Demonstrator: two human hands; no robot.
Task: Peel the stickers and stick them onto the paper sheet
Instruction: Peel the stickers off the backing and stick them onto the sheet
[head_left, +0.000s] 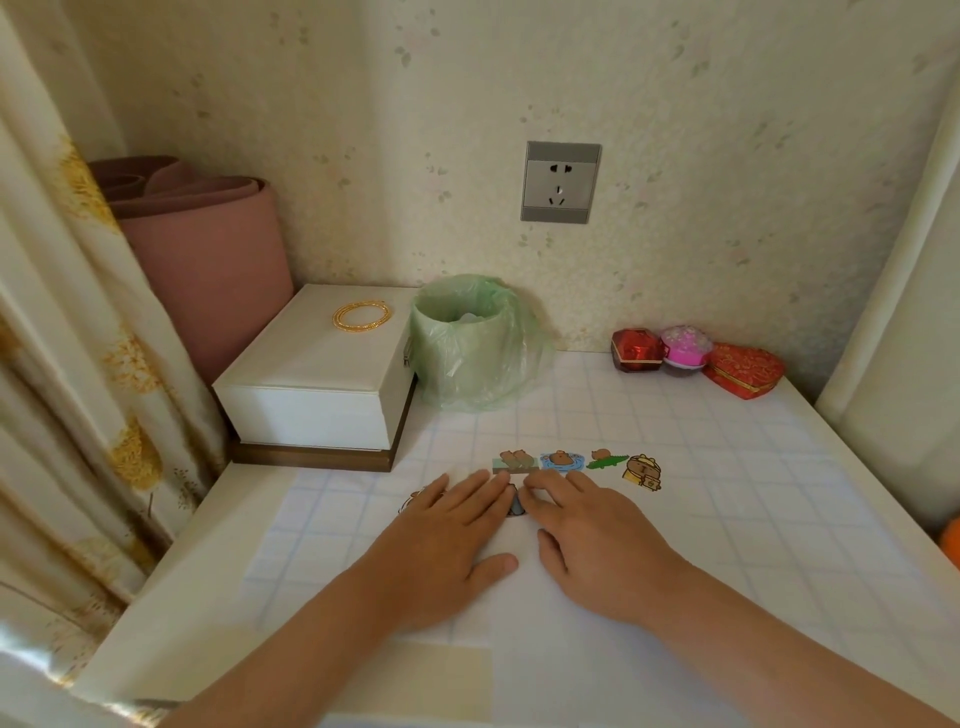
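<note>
So here's where we're at: both hands are down flat on the grid-lined paper sheet (322, 545), which lies on the white table (171, 571). The left hand (447, 540) and right hand (592, 540) sit side by side, fingers straight and relaxed, palms on the paper, gripping nothing. Between the two sets of fingertips a small dark sticker (515, 505) peeks out, mostly hidden, so we can't tell what's on it. Another half-covered sticker (413, 500) pokes out past the left hand's outer edge. Just beyond the fingertips we've got a neat row stuck on the sheet: a two-capybara sticker (513, 461), a capybara-in-water sticker (561, 460), a crocodile sticker (607, 460) and a hatted capybara sticker (644, 472). Further back, a white box (311, 384) sits on the left with a gold bracelet (362, 315) on its lid, right beside a small bin (467, 343) lined with a green bag. Over on the far right by the wall are three little gift boxes (685, 353), and there's a wall socket (561, 182) above.
</note>
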